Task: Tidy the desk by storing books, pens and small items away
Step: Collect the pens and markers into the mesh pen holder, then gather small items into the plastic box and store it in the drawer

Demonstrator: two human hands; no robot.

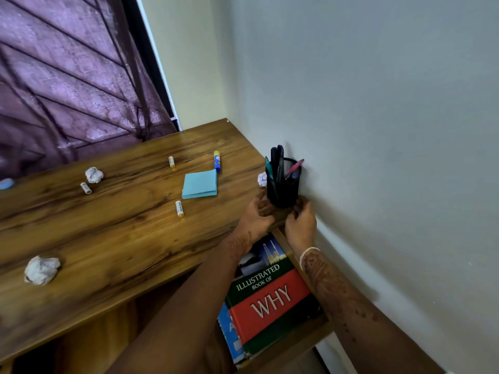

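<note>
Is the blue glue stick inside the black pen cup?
No, the glue stick lies on the desk beside the sticky notes, outside the pen cup.

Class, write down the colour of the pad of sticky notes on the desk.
Light blue; the pad shows best in the head view.

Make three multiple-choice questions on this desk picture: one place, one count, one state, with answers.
1. Where is the red-and-green hardcover book relative to the brown wooden desk? A on top B on the wooden shelf beneath C in a hand
2. How many crumpled white paper balls lie on the desk? A one B three C five
3. How is the black mesh pen holder? A upright, holding pens B tipped over C empty
Answers: B, it lies below the desktop; B, two at left, one beside the holder; A, it stands while the left hand and right hand hold its base.
</note>
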